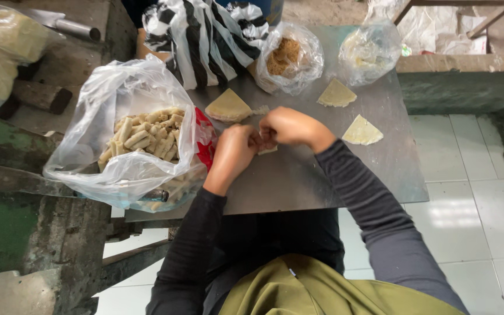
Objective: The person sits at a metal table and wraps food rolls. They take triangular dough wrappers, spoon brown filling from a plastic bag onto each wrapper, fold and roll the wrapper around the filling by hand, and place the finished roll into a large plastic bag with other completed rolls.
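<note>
My left hand [233,153] and my right hand [287,126] meet over the grey metal table [298,175], both pinching a small pale pastry piece [268,150] that is mostly hidden between the fingers. A stack of triangular pastry sheets [228,105] lies just beyond my left hand. Two more single triangular sheets lie to the right, one [336,93] farther back and one [362,130] beside my right forearm.
A clear bag of several rolled pastries [144,137] sits at the table's left edge. At the back stand a bag of brown filling [287,55], a bag of pale filling [368,52] and a black-and-white striped bag [199,35]. White tiled floor [468,192] lies to the right.
</note>
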The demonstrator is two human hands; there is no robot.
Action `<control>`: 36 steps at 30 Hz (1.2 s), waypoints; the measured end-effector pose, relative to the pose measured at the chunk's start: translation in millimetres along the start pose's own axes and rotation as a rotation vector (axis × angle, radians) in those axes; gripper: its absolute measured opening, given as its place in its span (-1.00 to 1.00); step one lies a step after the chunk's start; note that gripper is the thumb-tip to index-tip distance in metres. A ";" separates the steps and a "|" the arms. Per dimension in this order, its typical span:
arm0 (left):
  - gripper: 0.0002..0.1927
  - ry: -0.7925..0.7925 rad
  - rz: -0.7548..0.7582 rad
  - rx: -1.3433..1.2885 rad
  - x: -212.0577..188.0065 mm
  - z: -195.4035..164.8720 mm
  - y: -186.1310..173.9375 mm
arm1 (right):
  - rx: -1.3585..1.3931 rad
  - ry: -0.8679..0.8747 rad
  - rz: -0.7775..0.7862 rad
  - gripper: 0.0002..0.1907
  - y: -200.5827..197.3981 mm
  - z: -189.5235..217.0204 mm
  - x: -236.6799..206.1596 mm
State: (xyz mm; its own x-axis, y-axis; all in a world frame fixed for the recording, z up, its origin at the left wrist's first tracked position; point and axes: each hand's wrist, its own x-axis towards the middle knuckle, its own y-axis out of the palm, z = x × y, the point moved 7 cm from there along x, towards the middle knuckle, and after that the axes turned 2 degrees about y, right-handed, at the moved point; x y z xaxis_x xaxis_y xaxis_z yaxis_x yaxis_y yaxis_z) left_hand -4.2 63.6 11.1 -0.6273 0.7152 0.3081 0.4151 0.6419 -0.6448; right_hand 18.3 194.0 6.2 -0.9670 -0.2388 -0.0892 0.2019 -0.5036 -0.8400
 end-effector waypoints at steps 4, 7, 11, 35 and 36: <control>-0.93 0.177 -0.075 0.258 -20.5 -12.1 3.9 | -0.030 -0.087 -0.285 -0.93 4.8 17.1 -43.8; -0.92 0.296 -0.105 0.424 -33.0 -23.5 11.0 | -0.066 -0.133 -0.467 -0.88 10.3 25.4 -65.8; -0.92 0.172 -0.152 0.421 -31.1 -24.6 6.5 | -0.005 0.031 -0.569 -0.90 11.9 16.3 -65.2; -0.87 -0.048 -0.229 0.274 -22.1 -11.5 4.7 | 0.003 0.151 -0.506 -0.87 13.1 -16.5 -50.1; -0.82 -0.012 -0.215 0.282 -24.2 -15.0 4.9 | -0.010 0.100 -0.460 -0.86 12.8 -14.6 -50.9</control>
State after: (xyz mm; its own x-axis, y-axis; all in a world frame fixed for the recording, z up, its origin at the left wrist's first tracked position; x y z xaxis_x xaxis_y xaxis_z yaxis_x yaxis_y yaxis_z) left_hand 22.8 53.6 11.0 -0.6888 0.5676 0.4509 0.0752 0.6747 -0.7343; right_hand 67.9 211.8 -7.9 -0.9661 0.0887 0.2424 -0.2518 -0.5304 -0.8095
